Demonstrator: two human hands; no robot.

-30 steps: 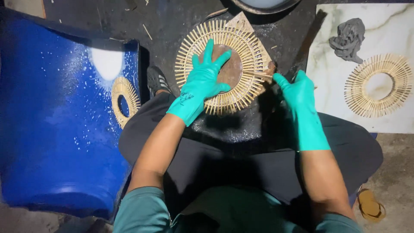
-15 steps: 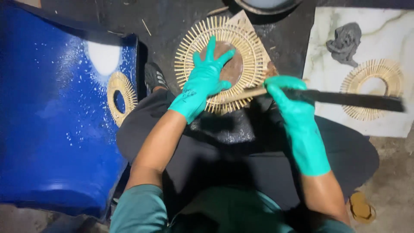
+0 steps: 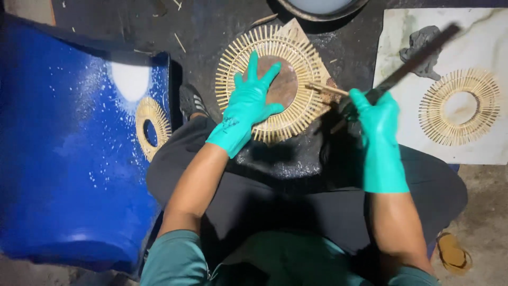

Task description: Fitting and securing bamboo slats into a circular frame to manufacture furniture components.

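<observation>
The gloved left hand (image 3: pixel 248 106) lies spread flat on the bamboo-stick ring (image 3: pixel 275 85), while the right hand (image 3: pixel 373 114), just right of it, grips a dark blade (image 3: pixel 418 55) angled up-right.

Blue barrel (image 3: pixel 69 175) with small ring (image 3: pixel 150 127); white slab (image 3: pixel 492 37), finished ring (image 3: pixel 459 106), grey rag (image 3: pixel 418 45).

The long dark tool (image 3: pixel 418 58) in the right hand (image 3: pixel 378 127) is motion-blurred toward the upper right, its kind unclear. A round basin (image 3: pixel 323 8) is cut off by the top edge. The left hand (image 3: pixel 248 108) hides part of the stick ring (image 3: pixel 272 85) at upper centre.
</observation>
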